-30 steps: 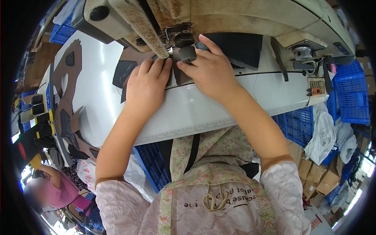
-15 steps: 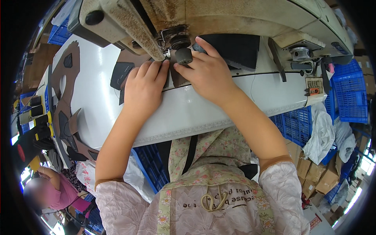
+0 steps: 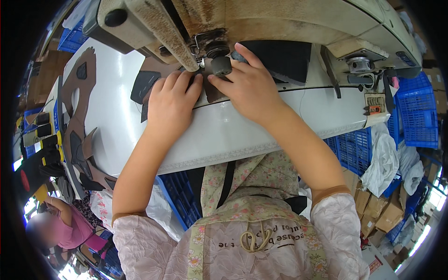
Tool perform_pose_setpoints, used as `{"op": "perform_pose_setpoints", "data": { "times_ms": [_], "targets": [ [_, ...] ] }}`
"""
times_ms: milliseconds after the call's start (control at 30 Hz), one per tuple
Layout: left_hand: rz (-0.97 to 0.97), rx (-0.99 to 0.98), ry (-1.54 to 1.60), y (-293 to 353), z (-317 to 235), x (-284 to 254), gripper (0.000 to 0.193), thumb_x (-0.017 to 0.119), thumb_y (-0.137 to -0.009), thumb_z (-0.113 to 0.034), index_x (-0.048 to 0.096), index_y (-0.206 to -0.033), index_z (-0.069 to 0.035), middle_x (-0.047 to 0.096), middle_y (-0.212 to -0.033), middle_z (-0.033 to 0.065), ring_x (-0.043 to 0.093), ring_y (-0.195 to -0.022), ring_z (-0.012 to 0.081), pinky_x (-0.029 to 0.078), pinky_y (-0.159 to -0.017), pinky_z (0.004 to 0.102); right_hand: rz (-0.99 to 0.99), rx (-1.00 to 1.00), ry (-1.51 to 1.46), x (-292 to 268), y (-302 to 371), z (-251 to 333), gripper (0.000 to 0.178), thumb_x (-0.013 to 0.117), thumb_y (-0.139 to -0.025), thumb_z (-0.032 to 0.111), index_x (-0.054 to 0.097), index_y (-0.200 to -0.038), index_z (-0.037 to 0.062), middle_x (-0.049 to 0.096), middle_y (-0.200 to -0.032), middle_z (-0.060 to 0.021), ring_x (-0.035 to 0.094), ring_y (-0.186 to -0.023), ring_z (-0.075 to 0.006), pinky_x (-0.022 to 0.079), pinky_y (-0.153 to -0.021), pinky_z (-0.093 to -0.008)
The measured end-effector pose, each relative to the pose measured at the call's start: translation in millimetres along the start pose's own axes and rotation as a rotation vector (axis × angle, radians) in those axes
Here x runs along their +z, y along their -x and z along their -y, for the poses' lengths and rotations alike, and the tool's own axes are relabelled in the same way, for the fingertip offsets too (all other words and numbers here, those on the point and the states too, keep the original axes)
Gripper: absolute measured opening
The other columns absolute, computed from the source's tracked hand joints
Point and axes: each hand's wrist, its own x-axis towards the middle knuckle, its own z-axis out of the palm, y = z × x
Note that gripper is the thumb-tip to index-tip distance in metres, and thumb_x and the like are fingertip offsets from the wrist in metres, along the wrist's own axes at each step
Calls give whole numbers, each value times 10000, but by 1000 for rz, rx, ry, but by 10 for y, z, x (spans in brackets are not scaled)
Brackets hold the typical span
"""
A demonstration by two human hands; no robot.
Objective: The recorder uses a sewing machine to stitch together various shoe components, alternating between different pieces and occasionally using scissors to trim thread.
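Right at the front edge of the white sewing table (image 3: 224, 140), both hands lie flat, not clenched on anything, just pressing a dark brown cut piece (image 3: 211, 89) down. The left hand (image 3: 170, 105) has its fingertips on the piece's left part, and the right hand (image 3: 247, 88) pins it from the right, with the index finger reaching past the little black roller foot (image 3: 221, 65). So the piece sits under the fingertips, not gripped, its far end under the foot. My worry is that those fingertips are really close to the needle area; if the piece jerks they could slide in, or the seam wanders. Further back on the table is the beige machine head (image 3: 280, 23)
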Motion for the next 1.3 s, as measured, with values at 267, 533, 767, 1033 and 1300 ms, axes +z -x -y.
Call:
{"op": "perform_pose_setpoints", "data": {
  "times_ms": [267,533,767,1033,1300],
  "targets": [
    [3,-8,-5,20,-15,7,384,573,-773,-110,648,-1140,-27,633,-1153,103,604,-1065,263,489,-872,376,45,16,-3,-52,38,4,297,584,-806,95,733,-1047,181,690,-1051,-49,626,-1068,-208,329,-1141,-470],
    [60,11,57,110,40,-9,380,547,-813,-88,645,-1180,-68,632,-1223,140,589,-1190,293,469,-1020,418,74,-43,-65,-102,47,-60,268,553,-815,114,733,-1012,146,666,-1083,-76,587,-1145,-214,274,-1184,-439],
    [37,5,24,80,36,-9,410,562,-804,-106,644,-1205,-85,629,-1223,129,587,-1179,291,476,-1000,418,72,-66,-35,-103,11,-124,281,574,-799,102,736,-1019,164,659,-1055,-53,584,-1125,-197,278,-1182,-448],
    [58,25,0,41,50,-45,441,569,-782,-98,633,-1216,-58,614,-1167,91,595,-1092,282,485,-937,385,75,-48,4,-124,-67,-124,263,585,-776,81,730,-982,158,643,-1015,-11,570,-1111,-186,286,-1173,-449],
    [109,48,180,215,222,-69,373,583,-766,-41,649,-1133,-49,614,-1306,120,589,-1204,262,503,-935,383,83,-91,8,-182,-28,-94,216,600,-780,102,723,-946,167,665,-1002,7,604,-1044,-173,311,-1145,-477]
  ]
}}
